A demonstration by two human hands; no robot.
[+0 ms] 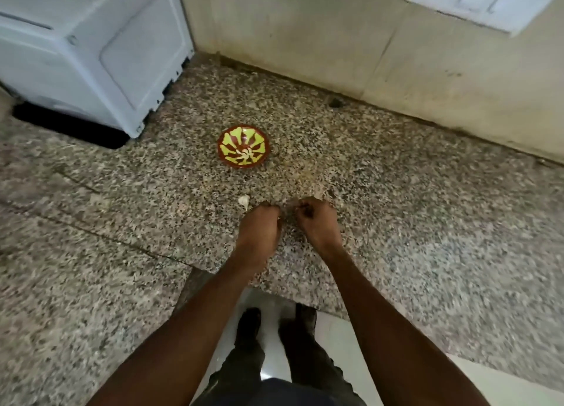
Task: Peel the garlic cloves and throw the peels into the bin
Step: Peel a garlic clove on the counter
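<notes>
One pale garlic clove [244, 201], skin apparently on, lies on speckled counter [396, 222] at bowl's [243, 146] 6 o'clock.

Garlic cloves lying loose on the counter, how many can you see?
1: a garlic clove lies on the granite counter just left of the left hand. More may be hidden inside the curled hands.

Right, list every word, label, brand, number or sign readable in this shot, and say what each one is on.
None can be read.
White appliance: plain panels, no brand or label showing.
Switch and socket plate: no markings legible.
Bowl: a yellow and red-brown painted pattern, no lettering.
Speckled stone counter and wall: no text.
</notes>
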